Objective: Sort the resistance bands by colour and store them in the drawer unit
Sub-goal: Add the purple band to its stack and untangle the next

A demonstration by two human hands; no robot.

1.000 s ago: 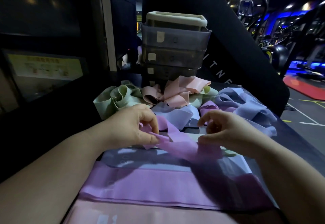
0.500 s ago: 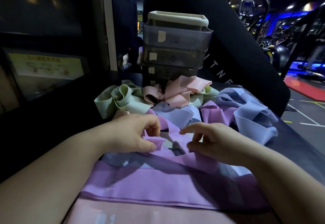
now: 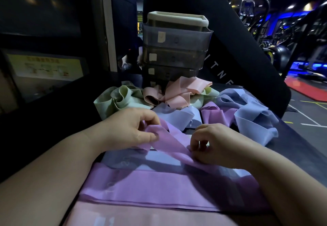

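A purple band (image 3: 169, 139) stretches between my hands above flat bands laid out in front of me. My left hand (image 3: 129, 128) pinches its upper left end between thumb and fingers. My right hand (image 3: 214, 146) pinches its lower right end with curled fingers. Beneath lie a flat blue band (image 3: 162, 159), a flat purple band (image 3: 159, 188) and a flat pink band (image 3: 145, 215). Behind my hands sit crumpled green bands (image 3: 116, 100), pink bands (image 3: 178, 91), blue bands (image 3: 251, 116) and another purple band (image 3: 217, 114). The grey drawer unit (image 3: 175, 48) stands at the back with its drawers closed.
Everything lies on a dark table (image 3: 299, 147). A large black slanted panel (image 3: 235, 45) rises behind the drawer unit. A yellow poster (image 3: 46, 66) hangs at left. Gym machines and a red mat (image 3: 307, 89) fill the right background.
Both hands have shifted along the purple band. The right hand moved right and down and now pinches the band's lower end, pulling it straighter across the flat bands.
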